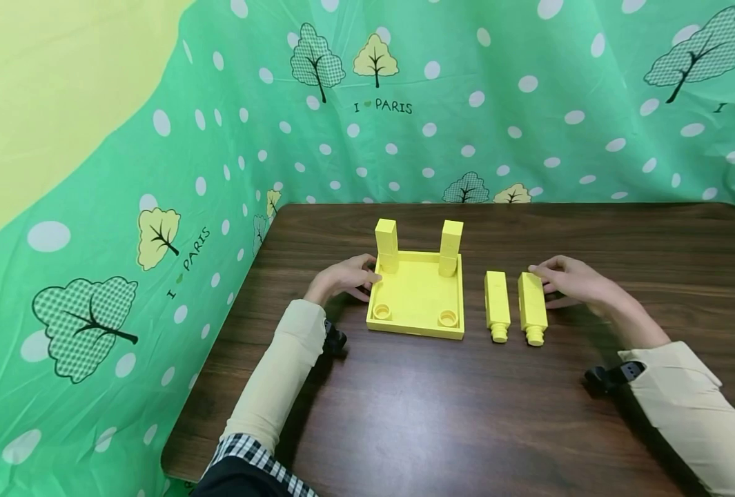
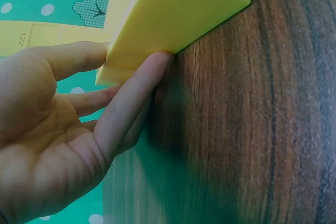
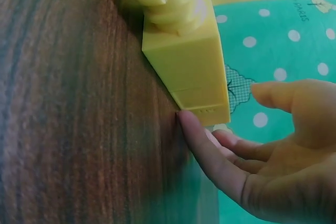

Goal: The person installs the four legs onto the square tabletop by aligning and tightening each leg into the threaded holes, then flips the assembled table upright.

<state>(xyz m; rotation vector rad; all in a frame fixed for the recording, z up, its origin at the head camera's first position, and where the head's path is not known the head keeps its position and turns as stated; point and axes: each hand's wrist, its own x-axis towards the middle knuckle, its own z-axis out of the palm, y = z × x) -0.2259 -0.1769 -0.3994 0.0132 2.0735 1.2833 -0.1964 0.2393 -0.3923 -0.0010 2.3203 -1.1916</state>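
A shallow, square yellow base (image 1: 415,297) lies on the table, with a round socket (image 1: 382,312) at each near corner. Square yellow legs (image 1: 387,247) stand upright at its two far corners. My left hand (image 1: 348,275) holds the base's left side, thumb at the rim and fingers against the outer wall, as the left wrist view shows. To the right lie two loose legs, threaded ends toward me: an inner leg (image 1: 497,304) and an outer leg (image 1: 532,306). My right hand (image 1: 571,279) touches the outer leg's far end with its fingertips; its thumb (image 3: 273,95) stands apart.
The dark wooden table (image 1: 417,407) extends around the parts. Behind it and along its left side hangs a green cloth (image 1: 466,76) with dots and trees. A black wrist camera (image 1: 335,339) sits on the left sleeve, another (image 1: 612,376) on the right.
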